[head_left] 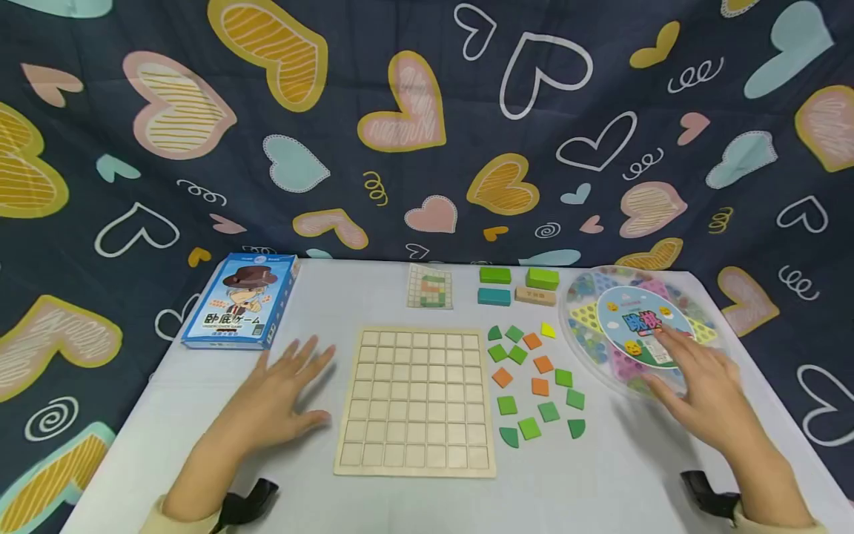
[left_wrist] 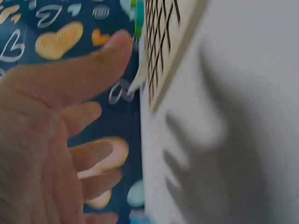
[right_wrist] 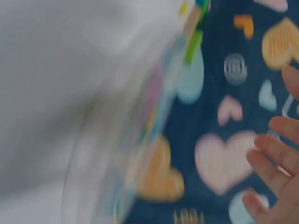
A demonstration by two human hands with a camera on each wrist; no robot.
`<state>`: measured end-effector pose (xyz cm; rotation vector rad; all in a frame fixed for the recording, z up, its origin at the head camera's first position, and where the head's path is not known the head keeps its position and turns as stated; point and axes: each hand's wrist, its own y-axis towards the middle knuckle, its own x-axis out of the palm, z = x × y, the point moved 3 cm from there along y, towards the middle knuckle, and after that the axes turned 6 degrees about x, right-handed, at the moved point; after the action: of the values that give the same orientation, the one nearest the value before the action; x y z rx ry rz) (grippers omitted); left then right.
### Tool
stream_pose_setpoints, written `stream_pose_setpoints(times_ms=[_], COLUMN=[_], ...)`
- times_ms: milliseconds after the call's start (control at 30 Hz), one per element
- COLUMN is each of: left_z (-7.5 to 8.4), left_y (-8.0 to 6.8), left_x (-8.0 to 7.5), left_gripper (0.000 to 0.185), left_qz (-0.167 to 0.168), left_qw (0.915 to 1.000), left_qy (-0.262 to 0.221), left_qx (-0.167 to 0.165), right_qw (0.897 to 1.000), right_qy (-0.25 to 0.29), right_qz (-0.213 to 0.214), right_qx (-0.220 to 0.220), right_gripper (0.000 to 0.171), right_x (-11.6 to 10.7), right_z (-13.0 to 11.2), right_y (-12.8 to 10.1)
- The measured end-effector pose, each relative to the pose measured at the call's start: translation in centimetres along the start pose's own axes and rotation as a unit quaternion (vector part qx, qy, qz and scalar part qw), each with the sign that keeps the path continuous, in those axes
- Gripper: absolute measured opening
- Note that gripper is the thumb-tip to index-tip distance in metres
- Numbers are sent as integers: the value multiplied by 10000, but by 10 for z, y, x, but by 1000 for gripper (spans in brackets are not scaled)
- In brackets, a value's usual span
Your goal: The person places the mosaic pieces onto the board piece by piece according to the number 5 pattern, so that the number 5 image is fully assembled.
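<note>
My left hand (head_left: 280,397) hovers with spread fingers over the white table, left of a wooden grid board (head_left: 416,400). Its shadow falls on the cloth in the left wrist view, and nothing is in its grasp. My right hand (head_left: 703,386), fingers loosely extended, is above the near right part of a round clear Chinese checkers box (head_left: 614,371); it holds nothing. Between board and box lie flat tiles: several green squares (head_left: 507,405), orange squares (head_left: 540,386), dark green quarter-rounds (head_left: 509,437) and a yellow piece (head_left: 548,330). A patterned card (head_left: 430,288) lies behind the board.
A blue card game box (head_left: 240,304) lies at the back left. Wooden blocks stand at the back: two green (head_left: 495,276), a teal one (head_left: 494,297) and a tan one (head_left: 535,296). A dark heart-patterned cloth (head_left: 373,111) hangs behind the white table (head_left: 293,460).
</note>
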<state>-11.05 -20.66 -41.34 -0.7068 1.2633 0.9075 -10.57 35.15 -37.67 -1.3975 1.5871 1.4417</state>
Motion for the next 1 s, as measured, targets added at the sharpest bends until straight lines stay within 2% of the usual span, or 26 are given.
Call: stream_pose_setpoints(times_ms=[100, 200, 267, 333, 433, 500, 567, 733, 867, 1000], left_z=[11, 16, 17, 17, 19, 22, 22, 23, 21, 19], left_y=[23, 42, 50, 55, 54, 53, 49, 45, 45, 45], left_x=[8, 17, 22, 27, 33, 34, 37, 43, 46, 45], left_gripper=[90, 88, 90, 93, 98, 100, 99, 99, 99, 98], left_qz=[-141, -340, -548, -812, -1165, -1256, -1245, -1136, -1040, -958], left_qw=[9960, 9839, 9741, 9676, 9625, 9610, 9582, 9568, 9564, 9563], left_qy=[-781, -1647, -2100, -2303, -2358, -2357, -2484, -2594, -2637, -2686], left_qx=[405, 599, 636, 638, 667, 716, 684, 663, 698, 649], right_qw=[9967, 9871, 9757, 9625, 9433, 9345, 9303, 9381, 9477, 9563], right_qy=[678, 1331, 1787, 2142, 2454, 2513, 2438, 1917, 1585, 1211], right_qz=[-265, -805, -1232, -1659, -2223, -2492, -2711, -2885, -2748, -2608], right_qx=[-372, -378, -281, -114, 217, 380, 400, -65, -353, -536], right_gripper=[56, 49, 46, 44, 42, 41, 39, 26, 17, 18], right_x=[24, 52, 71, 89, 111, 121, 132, 143, 146, 150], right_z=[-25, -49, -62, -73, -83, -88, -93, -102, -104, -107], right_y=[23, 47, 63, 77, 94, 103, 109, 116, 119, 122])
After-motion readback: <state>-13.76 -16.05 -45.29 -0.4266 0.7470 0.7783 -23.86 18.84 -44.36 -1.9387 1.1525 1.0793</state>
